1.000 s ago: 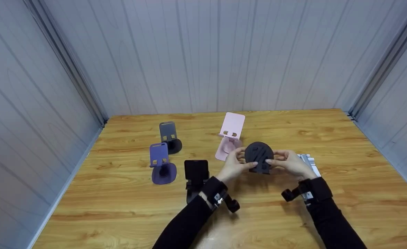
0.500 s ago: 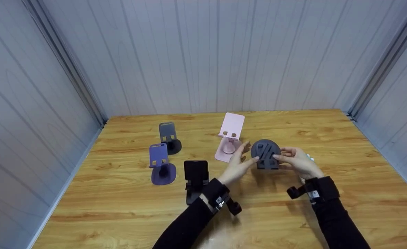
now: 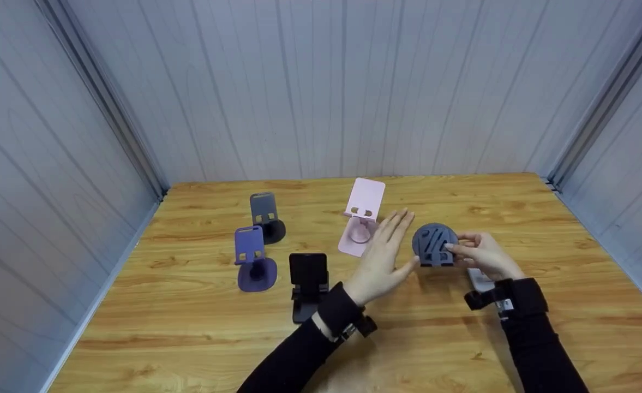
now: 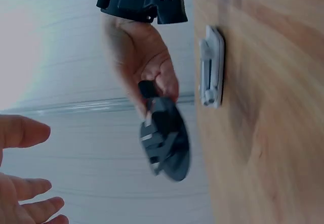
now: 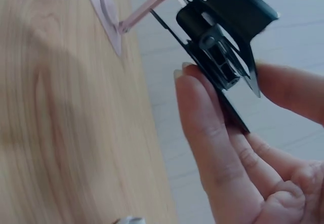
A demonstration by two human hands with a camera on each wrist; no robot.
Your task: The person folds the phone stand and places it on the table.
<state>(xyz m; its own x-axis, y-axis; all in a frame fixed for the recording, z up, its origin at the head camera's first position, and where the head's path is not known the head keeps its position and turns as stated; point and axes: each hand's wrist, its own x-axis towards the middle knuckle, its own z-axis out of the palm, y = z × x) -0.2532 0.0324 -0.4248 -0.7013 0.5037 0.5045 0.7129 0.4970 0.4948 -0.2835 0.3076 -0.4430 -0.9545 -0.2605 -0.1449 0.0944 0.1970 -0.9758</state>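
A folded dark phone stand with a round base point(image 3: 427, 246) is up off the table. My right hand point(image 3: 484, 255) pinches it at its right edge, thumb on the slotted face. In the right wrist view the stand's hinged parts point(image 5: 217, 46) show edge-on between thumb and fingers. My left hand point(image 3: 376, 268) is spread with straight fingers to the left of the stand. The left wrist view shows a gap between the left fingers point(image 4: 30, 188) and the stand. Behind the left fingers stands an unfolded pink phone stand point(image 3: 365, 199).
Purple point(image 3: 251, 245), grey point(image 3: 264, 206) and black point(image 3: 309, 270) phone stands stand unfolded on the left half of the wooden table point(image 3: 190, 316). A folded white stand point(image 3: 479, 279) lies partly under my right hand. Panel walls point(image 3: 321, 87) enclose the table.
Both hands gripped the dark stand at first. My left hand let go and its fingers straightened. The right hand carried the stand to the right.
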